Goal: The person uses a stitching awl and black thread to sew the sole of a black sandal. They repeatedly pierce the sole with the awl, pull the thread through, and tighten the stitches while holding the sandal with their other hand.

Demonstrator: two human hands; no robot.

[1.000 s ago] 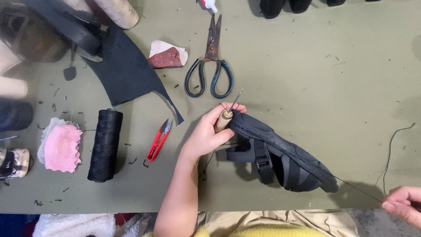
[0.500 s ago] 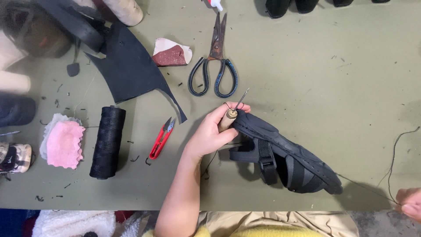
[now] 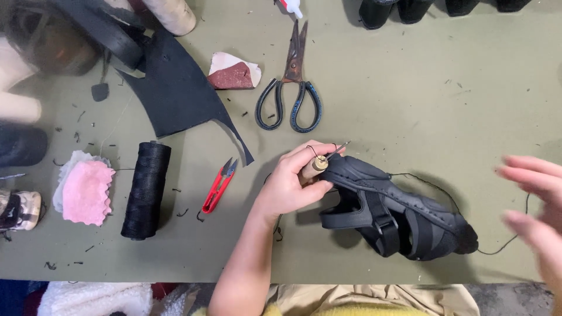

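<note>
Fingers [image 3: 310, 153] of our left hand [image 3: 290, 187] are wrapping tight around the wooden-handled stitching awl [image 3: 319, 165], and its thin metal needle is pointing up and to the right, just above the heel end of the black strapped sandal [image 3: 398, 213]. We are pressing that hand against the sandal's heel, so the shoe is lying on its side on the olive-green worktable [image 3: 421, 99], toe pointing to the right. We are holding our right hand [image 3: 535, 205] well apart from the shoe at the right edge of the view, fingers spread and loose, blurred, gripping nothing that we can make out. A thin black thread [image 3: 433, 186] is trailing from the sandal's upper edge across the table toward that hand and curving back near the toe. To the left of our left hand, the small red thread snips [image 3: 218, 186] are lying near the tall spool of black thread [image 3: 146, 190]. Above the awl, the large rusty black-handled scissors [image 3: 291, 82] are resting beside a reddish sanding block [image 3: 233, 73] and a cut sheet of black rubber [image 3: 175, 93]
</note>
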